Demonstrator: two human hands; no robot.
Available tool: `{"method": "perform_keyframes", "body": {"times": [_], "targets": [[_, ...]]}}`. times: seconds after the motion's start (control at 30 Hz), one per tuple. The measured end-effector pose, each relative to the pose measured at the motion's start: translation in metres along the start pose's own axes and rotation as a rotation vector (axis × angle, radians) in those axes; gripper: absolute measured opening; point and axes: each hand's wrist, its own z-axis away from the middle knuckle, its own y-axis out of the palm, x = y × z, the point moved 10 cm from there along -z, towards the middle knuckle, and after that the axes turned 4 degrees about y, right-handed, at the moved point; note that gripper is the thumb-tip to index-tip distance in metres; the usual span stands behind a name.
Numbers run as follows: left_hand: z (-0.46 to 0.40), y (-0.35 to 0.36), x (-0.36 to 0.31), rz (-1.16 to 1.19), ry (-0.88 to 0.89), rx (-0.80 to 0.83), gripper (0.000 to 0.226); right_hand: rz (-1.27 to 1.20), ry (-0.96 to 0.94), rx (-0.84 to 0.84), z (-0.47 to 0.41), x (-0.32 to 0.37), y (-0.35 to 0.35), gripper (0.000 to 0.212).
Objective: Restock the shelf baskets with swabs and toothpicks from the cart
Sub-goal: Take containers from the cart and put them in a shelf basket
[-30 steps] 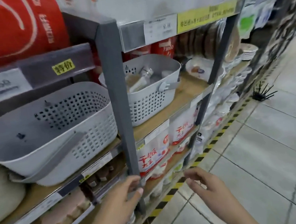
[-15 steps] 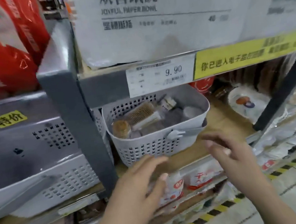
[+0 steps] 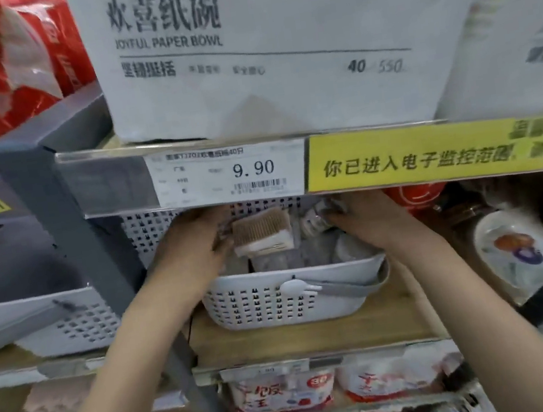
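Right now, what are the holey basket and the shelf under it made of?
The basket looks like pale grey matte plastic: smooth moulded walls with neat rows of punched holes and a clip-on handle. The shelf under it looks like light wood or a wood-look board, tan and dull; the blur leaves that open.

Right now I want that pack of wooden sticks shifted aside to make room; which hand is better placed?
Left hand: its fingers already touch the stick pack in the basket. The right hand is busy among the small packets.
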Motion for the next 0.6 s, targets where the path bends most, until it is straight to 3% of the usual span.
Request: {"method": "perform_keyframes", "body": {"times": [0.1, 0.27, 0.6], "targets": [[-0.005, 0.01, 0.013, -0.093, -0.115, 0.135, 0.056, 0.158, -0.009, 0.069, -0.02, -0.005, 0.018, 0.018], [-0.004, 0.012, 0.015, -0.208, -0.16, 0.269, 0.049, 0.267, -0.111, 0.016, -0.029, -0.003, 0.026, 0.047], [-0.007, 0.008, -0.003, -0.381, -0.085, 0.315, 0.025, 0.331, -0.069, 0.009, -0.033, -0.005, 0.024, 0.032]]}}
